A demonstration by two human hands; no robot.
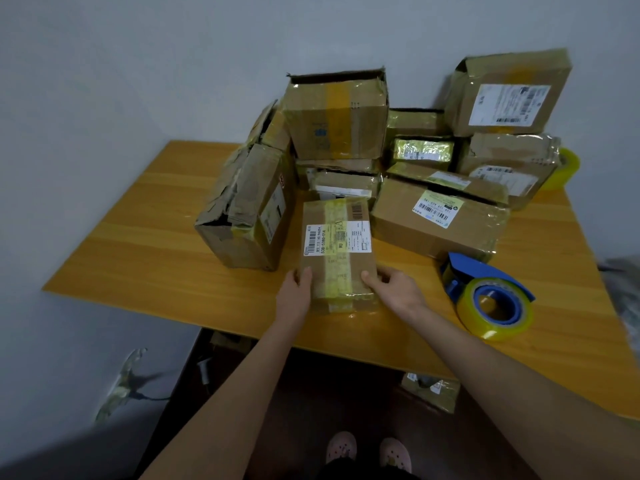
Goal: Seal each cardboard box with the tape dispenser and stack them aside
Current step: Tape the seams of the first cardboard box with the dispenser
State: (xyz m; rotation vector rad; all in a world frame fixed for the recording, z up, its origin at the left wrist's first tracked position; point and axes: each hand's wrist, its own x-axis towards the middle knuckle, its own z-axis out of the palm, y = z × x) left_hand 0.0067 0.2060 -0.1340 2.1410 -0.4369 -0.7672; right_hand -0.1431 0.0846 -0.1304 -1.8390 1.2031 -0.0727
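A flat cardboard box [337,251] with a white shipping label and a yellowish tape strip lies in the middle of the wooden table [138,244]. My left hand [294,294] grips its near left corner, thumb on top. At the near right corner my right hand [394,289] holds it the same way. The blue tape dispenser [488,294], loaded with a clear yellowish roll, rests on the table to the right of my right hand, untouched.
Several worn cardboard boxes are heaped behind: a torn one [247,209] at left, a tall one [337,116] at the back, a labelled one [440,220] at right, another [507,93] stacked high. A spare tape roll [566,168] sits far right. A box [431,391] lies on the floor.
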